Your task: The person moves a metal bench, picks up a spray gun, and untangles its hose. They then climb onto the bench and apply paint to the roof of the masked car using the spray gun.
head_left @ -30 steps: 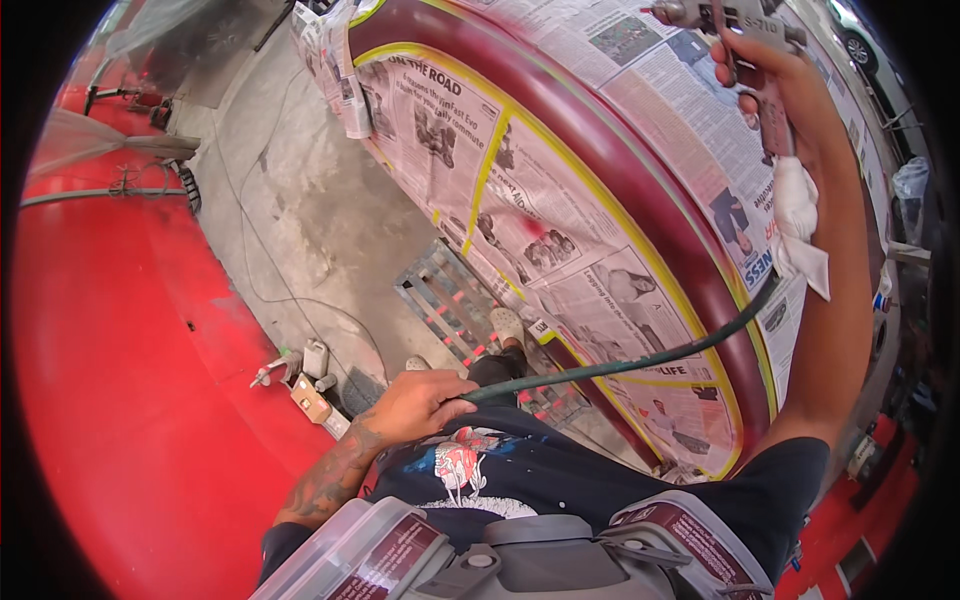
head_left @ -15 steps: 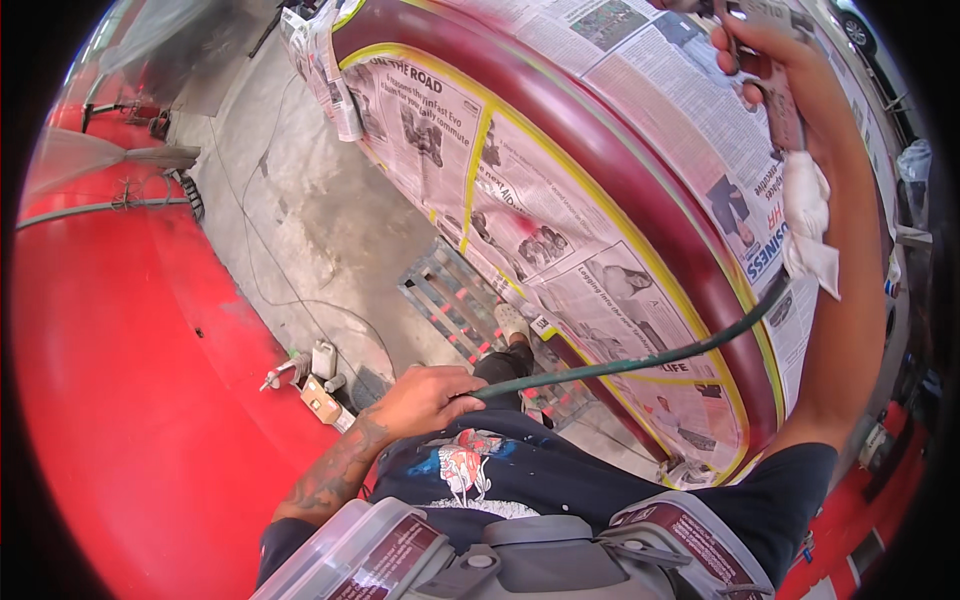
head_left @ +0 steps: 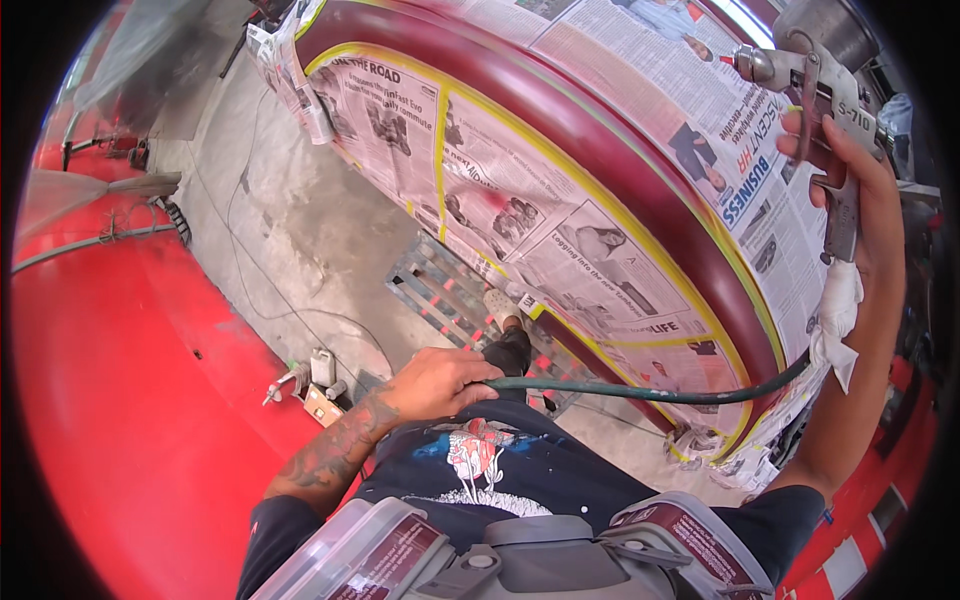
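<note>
At the upper right my right hand [head_left: 862,175] is closed round the grip of a metal spray gun [head_left: 845,112], fingers at its trigger. A grey cup [head_left: 825,32] sits on top of the gun, whose nozzle points left over the papered surface. White cloth [head_left: 838,305] is wrapped below the grip, where a dark green air hose [head_left: 640,396] hangs down. My left hand [head_left: 440,382] grips this hose in front of my body. Beside the gun curves a glossy maroon car body panel [head_left: 640,165], with masking newspaper [head_left: 590,235] held by yellow tape on both sides of it.
A large red panel [head_left: 120,400] fills the left. Near its edge stand a pale bottle [head_left: 322,366] and a small box [head_left: 322,406]. A grey slatted metal step [head_left: 425,285] and a thin cable lie on the concrete floor [head_left: 290,210]. Plastic sheeting [head_left: 150,60] hangs far left.
My right hand has brought the spray gun nearer and to the right, so more of it shows. The hose now sags lower. My left hand keeps its hold, having shifted slightly right.
</note>
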{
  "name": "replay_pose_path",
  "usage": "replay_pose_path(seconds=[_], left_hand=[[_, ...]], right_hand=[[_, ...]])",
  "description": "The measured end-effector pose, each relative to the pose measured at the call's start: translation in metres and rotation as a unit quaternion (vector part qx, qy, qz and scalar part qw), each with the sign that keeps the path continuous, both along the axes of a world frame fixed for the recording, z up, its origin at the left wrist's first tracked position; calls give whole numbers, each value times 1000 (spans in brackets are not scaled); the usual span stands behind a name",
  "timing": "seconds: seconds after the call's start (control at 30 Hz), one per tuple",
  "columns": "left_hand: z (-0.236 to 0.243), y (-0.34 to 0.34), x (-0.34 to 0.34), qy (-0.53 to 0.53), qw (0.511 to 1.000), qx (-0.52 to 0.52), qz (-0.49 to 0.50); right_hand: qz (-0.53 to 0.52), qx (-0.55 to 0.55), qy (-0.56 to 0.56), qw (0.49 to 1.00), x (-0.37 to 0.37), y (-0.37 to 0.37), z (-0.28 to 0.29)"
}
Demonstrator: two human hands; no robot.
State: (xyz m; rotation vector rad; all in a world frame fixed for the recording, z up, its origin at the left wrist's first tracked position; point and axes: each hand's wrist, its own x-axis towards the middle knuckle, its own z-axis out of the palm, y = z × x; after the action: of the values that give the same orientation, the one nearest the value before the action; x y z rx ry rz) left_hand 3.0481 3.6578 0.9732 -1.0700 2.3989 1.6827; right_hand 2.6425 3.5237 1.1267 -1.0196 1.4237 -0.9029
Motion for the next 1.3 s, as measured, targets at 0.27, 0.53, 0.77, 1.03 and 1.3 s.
replay_pose_path(seconds=[0.27, 0.53, 0.77, 1.03, 1.3], left_hand=[[7, 26, 27, -38, 999, -24, 2], [-18, 81, 46, -41, 998, -10, -46], [-26, 116, 48, -17, 988, -35, -150], [-10, 158, 17, -15, 991, -65, -117], [-19, 204, -67, -35, 993, -74, -89]], right_hand=[[-79, -82, -8, 993, 2, 71, -16], [-173, -68, 41, 982, 31, 208, -16], [-229, -94, 106, 963, 40, 309, -10], [-255, -105, 70, 959, 7, 345, -10], [-220, -99, 69, 968, -76, 348, -19]])
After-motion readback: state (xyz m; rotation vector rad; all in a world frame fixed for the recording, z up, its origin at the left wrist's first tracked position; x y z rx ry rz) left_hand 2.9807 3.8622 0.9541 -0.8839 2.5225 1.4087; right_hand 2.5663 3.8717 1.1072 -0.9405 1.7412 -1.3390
